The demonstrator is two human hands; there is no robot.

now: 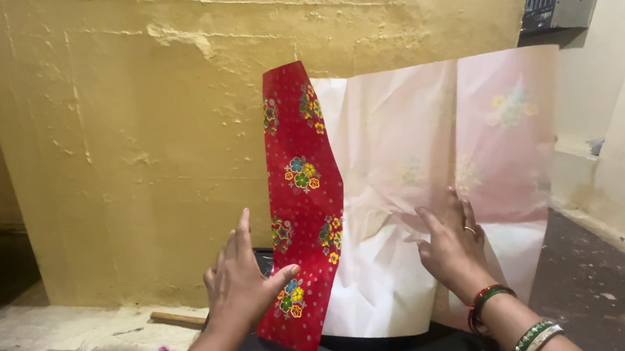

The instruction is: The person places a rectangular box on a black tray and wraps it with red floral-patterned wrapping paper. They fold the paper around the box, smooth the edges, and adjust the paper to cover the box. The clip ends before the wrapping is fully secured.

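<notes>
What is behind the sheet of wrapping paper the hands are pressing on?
Behind the wrapping paper, a yellow wall shows at left and a dark round object peeks out below. Whatever the sheet wraps is covered.

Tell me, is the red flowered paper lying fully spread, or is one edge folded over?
Folded over: the paper's left edge shows a red flowered strip turned onto its pale back.
</notes>
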